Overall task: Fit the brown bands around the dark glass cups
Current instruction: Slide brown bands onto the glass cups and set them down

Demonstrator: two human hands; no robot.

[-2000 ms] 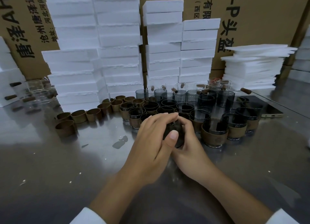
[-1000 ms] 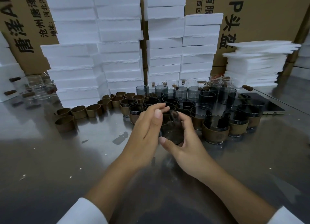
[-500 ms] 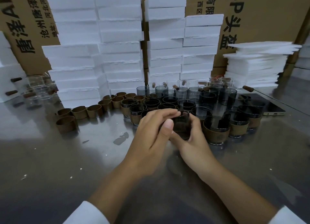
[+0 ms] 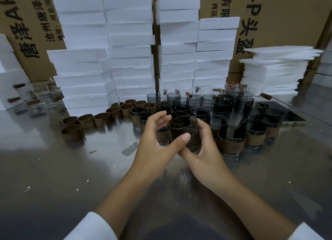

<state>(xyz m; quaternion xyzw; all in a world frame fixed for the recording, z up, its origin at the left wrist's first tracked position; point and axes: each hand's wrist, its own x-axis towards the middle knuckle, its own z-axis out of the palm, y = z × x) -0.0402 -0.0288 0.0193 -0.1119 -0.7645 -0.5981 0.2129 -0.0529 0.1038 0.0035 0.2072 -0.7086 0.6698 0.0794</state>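
Note:
I hold one dark glass cup [image 4: 181, 128] just above the steel table [image 4: 62, 185], in front of the cluster of cups. My right hand [image 4: 203, 155] grips it from the right and underneath. My left hand [image 4: 152, 149] has its thumb pressed on the cup's near side, with its fingers arched towards the far rim. The cup's lower part looks brownish; I cannot tell how a band sits there. Banded cups [image 4: 230, 141] stand to the right and behind. Bare dark cups [image 4: 221, 105] fill the rows further back. Loose brown bands [image 4: 86, 121] lie in a row to the left.
Tall stacks of white foam blocks [image 4: 107, 60] rise behind the cups, with cardboard boxes [image 4: 278, 15] behind them. Thin foam sheets [image 4: 273, 72] are piled at the right. A phone [image 4: 291, 117] lies right of the cups. Clear glasses [image 4: 39, 96] stand at far left.
The cup has come up off the table between both hands and turned. My left fingers, which covered its top, have lifted so the rim shows; the thumb stays on the front.

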